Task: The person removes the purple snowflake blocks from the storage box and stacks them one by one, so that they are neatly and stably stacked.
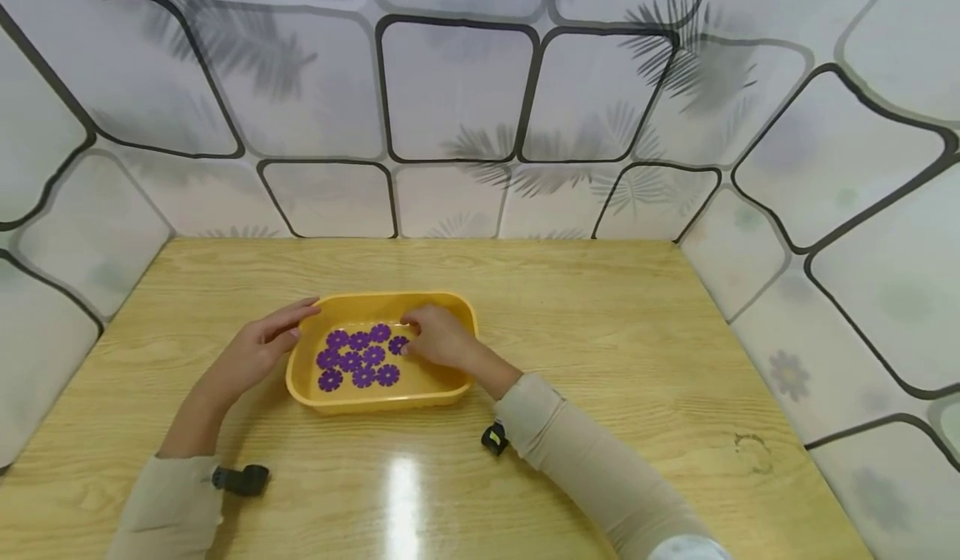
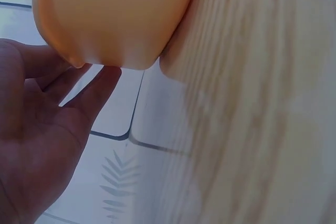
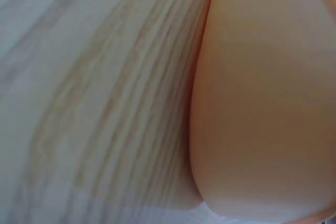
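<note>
A yellow plastic basin (image 1: 431,397) stands on the wooden table, with several purple flower-shaped pieces (image 1: 363,376) lying flat on its floor, mostly toward the left half. My right hand (image 1: 444,339) reaches into the basin from the right. Its thumb and fingertips pinch the edge of one darker purple flower-shaped piece (image 1: 398,345) beside the others. At the basin's left end, my left hand (image 1: 258,352) rests its fingertips on the rim, fingers fairly straight. In the left wrist view, fingertips and thumb (image 2: 100,87) meet the basin's outer wall (image 2: 115,24). The right wrist view shows only the basin's outside (image 3: 262,103), with the hand hidden.
The light wooden table (image 1: 585,318) extends around the basin on all sides. Patterned white walls (image 1: 457,93) close it off at the back, left and right. A dark wrist camera (image 1: 246,480) juts from the left sleeve, and another small camera (image 1: 494,438) from the right sleeve.
</note>
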Tool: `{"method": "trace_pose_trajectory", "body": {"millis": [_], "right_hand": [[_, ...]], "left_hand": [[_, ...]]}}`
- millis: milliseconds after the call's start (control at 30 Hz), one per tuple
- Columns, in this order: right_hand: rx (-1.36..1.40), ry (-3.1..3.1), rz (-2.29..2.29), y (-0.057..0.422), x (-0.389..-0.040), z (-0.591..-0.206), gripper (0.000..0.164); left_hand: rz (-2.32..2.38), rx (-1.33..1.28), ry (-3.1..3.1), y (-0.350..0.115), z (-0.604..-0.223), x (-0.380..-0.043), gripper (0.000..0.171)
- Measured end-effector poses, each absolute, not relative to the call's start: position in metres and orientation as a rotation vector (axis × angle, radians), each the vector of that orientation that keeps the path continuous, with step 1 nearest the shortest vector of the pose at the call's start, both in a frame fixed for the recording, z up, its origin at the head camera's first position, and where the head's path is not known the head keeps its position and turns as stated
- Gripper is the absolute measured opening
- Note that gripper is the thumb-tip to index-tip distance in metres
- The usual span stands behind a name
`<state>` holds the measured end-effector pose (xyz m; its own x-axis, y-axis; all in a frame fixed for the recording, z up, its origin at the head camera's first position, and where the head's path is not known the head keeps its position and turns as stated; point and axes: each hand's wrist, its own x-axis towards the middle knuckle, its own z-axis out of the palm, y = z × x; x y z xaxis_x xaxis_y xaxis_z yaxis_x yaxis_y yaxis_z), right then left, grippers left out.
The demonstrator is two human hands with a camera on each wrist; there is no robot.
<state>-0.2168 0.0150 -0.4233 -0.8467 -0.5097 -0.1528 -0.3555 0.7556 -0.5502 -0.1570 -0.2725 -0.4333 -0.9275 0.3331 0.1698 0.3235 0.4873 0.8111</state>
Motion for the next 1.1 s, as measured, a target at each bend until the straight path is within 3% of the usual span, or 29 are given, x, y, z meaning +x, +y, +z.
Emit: {"method": "trace_pose_trajectory", "body": {"millis": [1100], "right_hand": [[-0.599,2.633,-0.804,0.0067,-0.2178,-0.4272,0.023]], "left_hand": [[1.474,0.552,2.686,-0.2713,-0.4329,-0.1602,0.041]]}}
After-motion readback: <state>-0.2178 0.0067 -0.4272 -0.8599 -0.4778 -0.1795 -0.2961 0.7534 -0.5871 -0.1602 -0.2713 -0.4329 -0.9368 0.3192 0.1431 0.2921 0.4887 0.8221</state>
